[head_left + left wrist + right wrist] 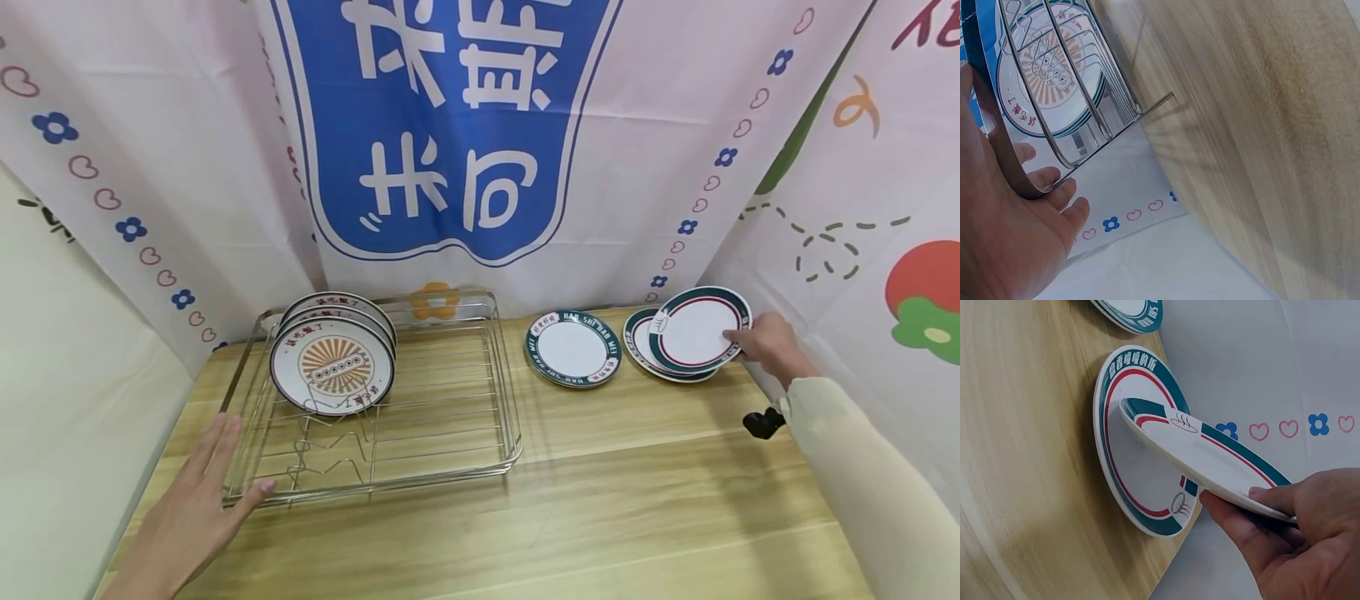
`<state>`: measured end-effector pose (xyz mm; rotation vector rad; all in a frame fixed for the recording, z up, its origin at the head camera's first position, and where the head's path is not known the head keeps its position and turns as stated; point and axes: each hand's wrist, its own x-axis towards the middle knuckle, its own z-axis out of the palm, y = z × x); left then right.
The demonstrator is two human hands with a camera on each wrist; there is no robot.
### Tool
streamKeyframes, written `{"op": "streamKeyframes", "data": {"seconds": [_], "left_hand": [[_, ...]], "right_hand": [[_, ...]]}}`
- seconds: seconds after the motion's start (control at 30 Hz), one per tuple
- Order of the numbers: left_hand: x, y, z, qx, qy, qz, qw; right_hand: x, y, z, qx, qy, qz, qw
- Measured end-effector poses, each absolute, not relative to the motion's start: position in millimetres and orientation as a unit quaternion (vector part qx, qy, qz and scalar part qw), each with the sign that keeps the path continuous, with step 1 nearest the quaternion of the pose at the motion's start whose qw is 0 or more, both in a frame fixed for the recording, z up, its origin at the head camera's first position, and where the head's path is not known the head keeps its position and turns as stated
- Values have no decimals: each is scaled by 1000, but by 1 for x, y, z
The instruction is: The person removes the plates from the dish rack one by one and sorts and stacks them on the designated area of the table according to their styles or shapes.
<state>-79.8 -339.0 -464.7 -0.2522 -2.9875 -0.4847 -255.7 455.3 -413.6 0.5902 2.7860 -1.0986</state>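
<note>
My right hand (776, 343) pinches the right edge of a green-rimmed plate (697, 329), thumb on top and fingers beneath. The plate is tilted in the right wrist view, its far edge over a similar plate (1141, 440) lying on the table. My left hand (183, 512) touches the front left corner of a wire dish rack (442, 479). Its fingers are extended along the rack's left side, with the thumb spread along the front. Dark-rimmed plates (333, 367) with an orange sunburst stand one behind another in the rack's left part.
Another group of green-rimmed plates (573, 348) lies between the rack and the right-hand plates. Printed cloth (637, 167) hangs behind the wooden table (600, 517) and at its sides. A small black object (763, 423) is near the right sleeve.
</note>
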Motion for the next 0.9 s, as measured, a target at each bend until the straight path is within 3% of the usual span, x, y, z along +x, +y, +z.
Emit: {"op": "streamKeyframes", "data": {"seconds": [0.37, 0.9], "left_hand": [[-80, -337, -463, -82, -983, -155, 52], [-79, -337, -464, -78, -984, -152, 54]], "right_hand": [[-252, 462, -433, 228, 899, -368, 70], [-249, 458, -453, 254, 915, -309, 59]]}}
